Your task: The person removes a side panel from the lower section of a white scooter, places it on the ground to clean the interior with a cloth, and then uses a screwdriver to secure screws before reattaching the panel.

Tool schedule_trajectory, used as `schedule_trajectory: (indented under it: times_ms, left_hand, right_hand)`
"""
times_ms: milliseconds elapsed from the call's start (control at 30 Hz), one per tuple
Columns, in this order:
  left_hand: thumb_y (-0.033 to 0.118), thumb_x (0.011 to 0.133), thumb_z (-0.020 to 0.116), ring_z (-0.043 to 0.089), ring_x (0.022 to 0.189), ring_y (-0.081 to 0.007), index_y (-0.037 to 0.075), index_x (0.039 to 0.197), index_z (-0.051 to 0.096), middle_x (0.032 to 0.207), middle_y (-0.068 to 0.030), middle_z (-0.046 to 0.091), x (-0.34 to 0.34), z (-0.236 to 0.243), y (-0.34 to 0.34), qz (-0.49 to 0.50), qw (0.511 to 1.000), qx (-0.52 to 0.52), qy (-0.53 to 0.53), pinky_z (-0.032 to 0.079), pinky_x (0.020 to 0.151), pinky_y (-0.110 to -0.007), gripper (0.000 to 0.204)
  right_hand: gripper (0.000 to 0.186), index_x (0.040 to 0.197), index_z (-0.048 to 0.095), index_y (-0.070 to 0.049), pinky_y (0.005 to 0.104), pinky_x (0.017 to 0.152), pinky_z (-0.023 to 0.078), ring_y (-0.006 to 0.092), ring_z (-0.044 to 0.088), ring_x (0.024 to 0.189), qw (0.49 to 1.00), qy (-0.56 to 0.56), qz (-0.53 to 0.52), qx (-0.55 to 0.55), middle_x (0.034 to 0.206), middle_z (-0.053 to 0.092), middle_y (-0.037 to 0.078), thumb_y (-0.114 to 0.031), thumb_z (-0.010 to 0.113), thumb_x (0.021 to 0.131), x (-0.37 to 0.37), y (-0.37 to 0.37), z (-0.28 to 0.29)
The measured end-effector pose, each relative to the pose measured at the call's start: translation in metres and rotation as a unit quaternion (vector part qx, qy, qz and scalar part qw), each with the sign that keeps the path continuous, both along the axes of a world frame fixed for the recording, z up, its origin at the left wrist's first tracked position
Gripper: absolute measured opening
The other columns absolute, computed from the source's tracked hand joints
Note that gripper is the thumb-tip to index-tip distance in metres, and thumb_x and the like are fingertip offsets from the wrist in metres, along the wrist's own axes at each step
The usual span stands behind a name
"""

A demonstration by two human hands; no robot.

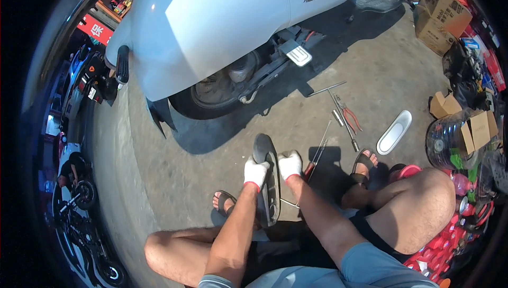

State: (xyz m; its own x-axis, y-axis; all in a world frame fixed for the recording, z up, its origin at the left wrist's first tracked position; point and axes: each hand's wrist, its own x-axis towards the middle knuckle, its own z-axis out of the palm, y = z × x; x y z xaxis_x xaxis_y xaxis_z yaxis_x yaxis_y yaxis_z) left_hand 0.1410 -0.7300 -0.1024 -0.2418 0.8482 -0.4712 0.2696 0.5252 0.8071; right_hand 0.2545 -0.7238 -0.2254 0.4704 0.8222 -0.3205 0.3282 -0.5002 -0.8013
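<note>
In white gloves with red cuffs, my left hand (256, 172) and my right hand (289, 164) grip a long dark oval part (272, 195) from opposite sides. It looks like a black scooter trim or cover with rounded ends, held lengthwise over the floor between my feet. My fingers are closed round its upper half, and most fingertips are hidden. Beside my right hand lie screwdrivers (316, 157), one with a red handle. Ahead stands a pale silver-blue scooter (222, 23), its wheel (206, 97) and a metal step plate (297, 54) showing below the body.
Right of centre lie a T-handle wrench (338, 103), red-handled pliers (350, 119) and a white oval tray-like part (394, 132). Cardboard boxes (442, 18), a large clear bottle (444, 140) and red bottles (436, 251) crowd the right side. Motorcycles (87, 195) and another person (73, 166) are at far left.
</note>
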Motion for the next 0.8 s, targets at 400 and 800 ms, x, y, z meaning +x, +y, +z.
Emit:
schedule_trajectory:
  times_ms: [400,800]
  left_hand:
    - [0.002,0.072,0.066,0.066,0.076,-0.0229,-0.004,0.111,0.063,0.091,-0.0111,0.068,-0.064,0.034,0.001,0.04,0.965,-0.038,-0.255,0.055,0.073,-0.036,0.04]
    - [0.0,0.076,0.066,0.065,0.094,-0.0218,-0.002,0.122,0.06,0.109,-0.0106,0.068,-0.047,0.044,0.03,0.017,0.983,0.069,-0.168,0.052,0.087,-0.035,0.047]
  right_hand:
    - [0.02,0.093,0.064,-0.002,0.0459,0.081,0.052,0.0403,0.062,0.094,0.945,-0.243,0.221,-0.008,0.1,0.063,0.022,-0.009,0.061,0.074,0.034,0.009,0.039]
    - [0.04,0.128,0.059,0.0,0.0297,0.092,0.045,0.0159,0.058,0.102,0.87,0.485,0.093,0.015,0.112,0.066,0.005,-0.021,0.066,0.094,-0.035,-0.013,0.095]
